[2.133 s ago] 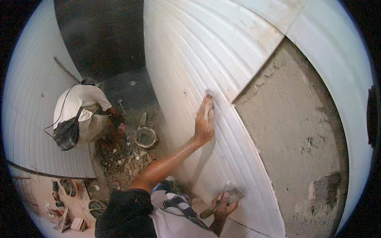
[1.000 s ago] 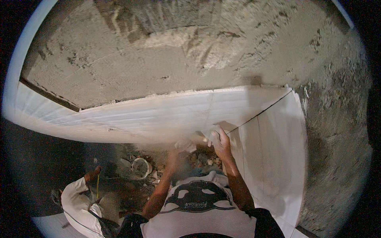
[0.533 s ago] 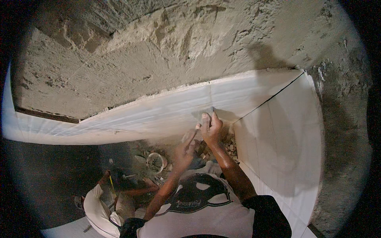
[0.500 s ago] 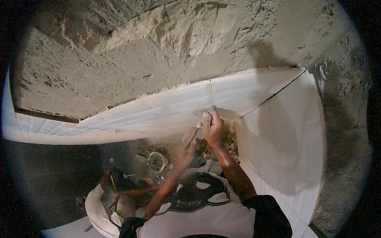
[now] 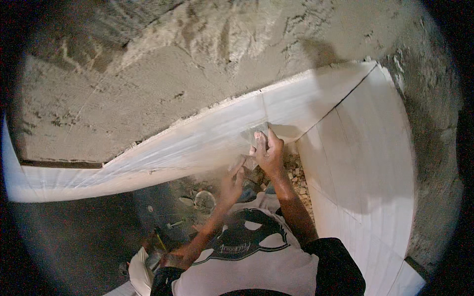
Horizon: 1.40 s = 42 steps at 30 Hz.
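Right hand clamps a grey trowel against white tile; left hand's grip seems loosely curled, unclear.

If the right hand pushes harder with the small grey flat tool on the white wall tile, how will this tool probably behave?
The small grey flat tool looks thin and flat, so it is probably stiff and light. The right hand presses it flat against the glossy white wall tile, so it may slide easily. The left hand hangs below it, and what it holds is unclear.
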Motion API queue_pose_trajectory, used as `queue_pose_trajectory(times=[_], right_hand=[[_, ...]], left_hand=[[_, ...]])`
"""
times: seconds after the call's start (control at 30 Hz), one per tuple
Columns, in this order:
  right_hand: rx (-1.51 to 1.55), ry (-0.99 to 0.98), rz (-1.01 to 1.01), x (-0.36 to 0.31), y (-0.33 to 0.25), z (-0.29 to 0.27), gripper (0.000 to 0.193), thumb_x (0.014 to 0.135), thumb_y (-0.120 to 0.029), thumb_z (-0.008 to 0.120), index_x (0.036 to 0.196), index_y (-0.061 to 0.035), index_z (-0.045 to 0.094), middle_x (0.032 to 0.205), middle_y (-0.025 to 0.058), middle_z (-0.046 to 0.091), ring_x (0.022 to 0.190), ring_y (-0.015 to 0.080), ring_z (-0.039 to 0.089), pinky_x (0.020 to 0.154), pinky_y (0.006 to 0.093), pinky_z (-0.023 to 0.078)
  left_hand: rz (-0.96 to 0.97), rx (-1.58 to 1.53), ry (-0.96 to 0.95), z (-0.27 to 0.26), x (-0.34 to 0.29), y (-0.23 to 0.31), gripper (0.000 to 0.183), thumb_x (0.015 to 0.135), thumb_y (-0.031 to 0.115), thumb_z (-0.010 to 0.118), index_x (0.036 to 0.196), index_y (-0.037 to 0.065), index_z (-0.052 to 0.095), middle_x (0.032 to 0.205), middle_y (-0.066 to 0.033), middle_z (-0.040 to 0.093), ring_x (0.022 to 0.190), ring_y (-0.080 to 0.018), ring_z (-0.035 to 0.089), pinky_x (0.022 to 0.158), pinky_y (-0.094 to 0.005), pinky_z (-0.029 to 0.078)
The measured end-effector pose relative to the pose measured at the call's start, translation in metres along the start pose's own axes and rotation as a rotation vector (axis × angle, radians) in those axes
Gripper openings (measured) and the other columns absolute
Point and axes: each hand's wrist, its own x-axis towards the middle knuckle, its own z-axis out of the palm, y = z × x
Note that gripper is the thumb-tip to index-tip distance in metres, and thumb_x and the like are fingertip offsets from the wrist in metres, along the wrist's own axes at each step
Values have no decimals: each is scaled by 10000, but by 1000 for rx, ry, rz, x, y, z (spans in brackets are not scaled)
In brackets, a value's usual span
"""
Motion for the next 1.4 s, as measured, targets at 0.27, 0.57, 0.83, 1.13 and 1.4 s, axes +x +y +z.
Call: queue_pose_trajectory(times=[0.27,0.57,0.83,1.13,1.4], right_hand=[[-7,9,-28,4,-12,-1,229,1020,-216,604,1020,11,640,651,71,664,565,146,657,538,325,524],[-36,-10,-81,7,-32,-9,237,1010,-236,616,984,0,631,642,82,674,562,155,687,551,323,542],[13,-111,103,4,-51,-16,250,1005,-239,626,1012,10,636,648,110,673,589,184,717,557,329,548],[-18,-53,36,7,-62,-20,286,1002,-276,634,1056,4,662,667,133,694,604,201,731,587,348,562],[-44,-35,3,6,-52,-18,309,1001,-298,627,1057,5,657,660,146,690,628,246,743,602,370,556]], left_hand=[[-62,-21,-16,-14,3,-2,407,1097,254,474,1404,15,590,1467,-212,561,1411,-304,484,1181,-399,329],[-100,-18,9,-18,-1,-15,387,1084,236,525,1420,57,597,1309,-159,675,1226,-204,601,1070,-345,424],[-19,40,49,-20,-5,-30,381,1079,261,544,1404,77,622,1021,-79,733,960,-143,634,939,-309,485],[-172,-46,-36,-33,2,-18,375,1084,231,531,1405,58,617,1036,-86,725,958,-152,631,926,-297,487],[-77,-40,-135,-38,9,-56,371,1087,206,510,1395,28,616,1207,-134,710,1088,-161,628,994,-303,457]])
